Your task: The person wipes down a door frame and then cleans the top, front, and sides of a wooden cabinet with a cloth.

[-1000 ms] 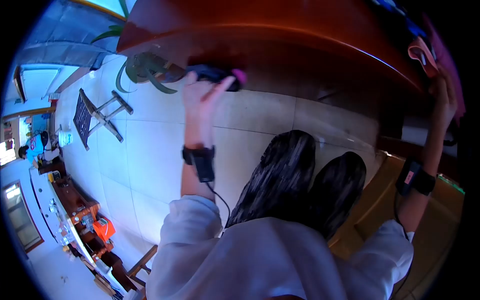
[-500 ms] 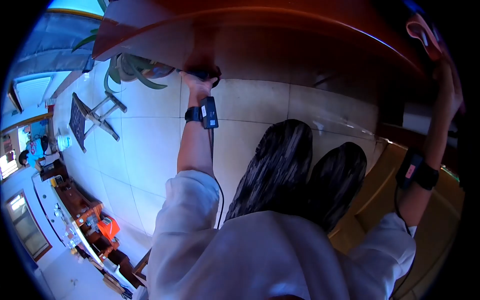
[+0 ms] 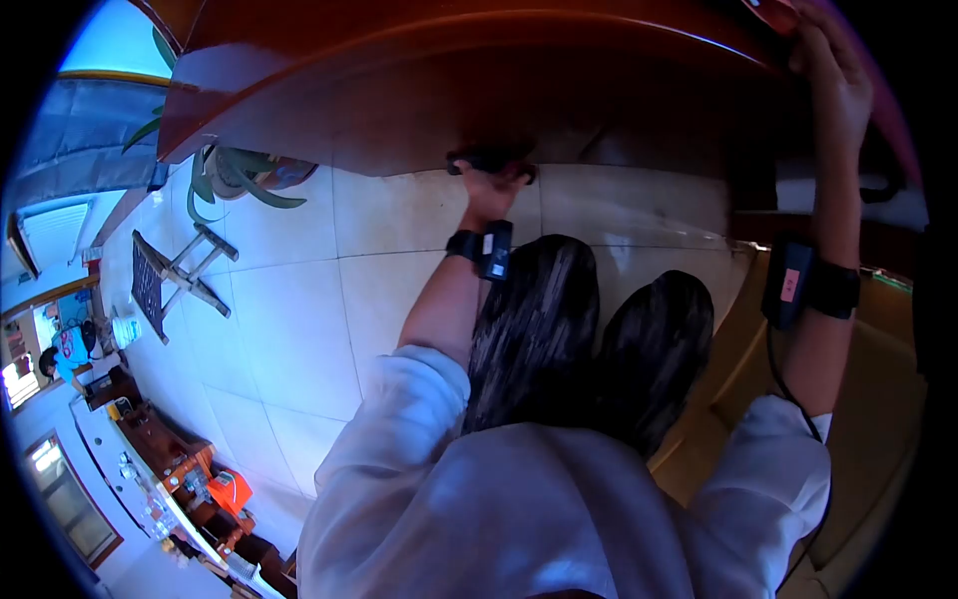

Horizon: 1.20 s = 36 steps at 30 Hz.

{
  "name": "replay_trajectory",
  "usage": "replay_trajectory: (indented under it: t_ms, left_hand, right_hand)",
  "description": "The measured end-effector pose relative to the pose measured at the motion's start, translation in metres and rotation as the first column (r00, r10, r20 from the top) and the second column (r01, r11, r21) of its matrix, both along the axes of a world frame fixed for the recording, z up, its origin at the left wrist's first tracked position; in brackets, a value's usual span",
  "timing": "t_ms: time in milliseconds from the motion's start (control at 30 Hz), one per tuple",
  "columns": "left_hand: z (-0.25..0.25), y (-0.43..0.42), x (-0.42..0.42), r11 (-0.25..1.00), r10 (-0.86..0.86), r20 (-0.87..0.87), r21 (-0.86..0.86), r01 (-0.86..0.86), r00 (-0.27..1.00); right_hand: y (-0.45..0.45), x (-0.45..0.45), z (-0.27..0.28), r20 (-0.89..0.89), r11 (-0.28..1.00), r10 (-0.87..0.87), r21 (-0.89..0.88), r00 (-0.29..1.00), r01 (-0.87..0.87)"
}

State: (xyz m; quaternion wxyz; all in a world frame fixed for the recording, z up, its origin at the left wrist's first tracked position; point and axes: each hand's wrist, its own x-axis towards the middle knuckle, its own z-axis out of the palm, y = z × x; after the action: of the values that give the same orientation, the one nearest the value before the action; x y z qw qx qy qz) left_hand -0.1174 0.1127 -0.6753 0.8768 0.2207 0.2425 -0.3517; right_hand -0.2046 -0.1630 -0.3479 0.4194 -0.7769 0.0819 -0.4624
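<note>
My left hand (image 3: 491, 192) is closed around a dark object (image 3: 487, 160) at the front of the glossy red-brown wooden table (image 3: 379, 60). The object's kind is hard to make out in the shade. My right hand (image 3: 838, 95) reaches up at the table's right end. Its fingers are bent at a smooth red thing (image 3: 773, 14), cut off by the top of the view, so I cannot tell its kind. Both wrists wear black straps with small black boxes, the left box (image 3: 496, 250) and the right box (image 3: 788, 285).
A potted plant (image 3: 232, 180) stands by the table's left end. A folding stool (image 3: 180, 275) is on the tiled floor. Far left, a person (image 3: 70, 349) is beside furniture with an orange container (image 3: 230, 491). A yellowish-brown seat (image 3: 718, 399) lies at my right.
My left hand has slid right along the table front with the dark object. My right hand has moved up and left with the red thing. The view has shifted slightly.
</note>
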Motion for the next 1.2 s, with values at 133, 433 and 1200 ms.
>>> replay_trajectory:
  t_ms: [133,433,1200]
  left_hand:
    - [0.031,-0.047,-0.026,0.99,-0.137,-0.065,0.015,0.139,0.988]
    - [0.219,-0.024,-0.047,0.806,-0.563,0.522,0.174,0.566,0.641]
    - [0.374,-0.03,-0.006,0.597,-0.802,0.109,0.162,-0.786,-0.587]
  right_hand:
    - [-0.001,0.001,-0.001,-0.022,0.992,0.061,0.113,0.998,-0.058]
    - [-0.01,0.002,-0.004,-0.04,0.958,0.181,0.235,0.983,-0.166]
    - [0.153,-0.104,-0.175,0.286,-0.269,-0.177,0.907,0.942,-0.325]
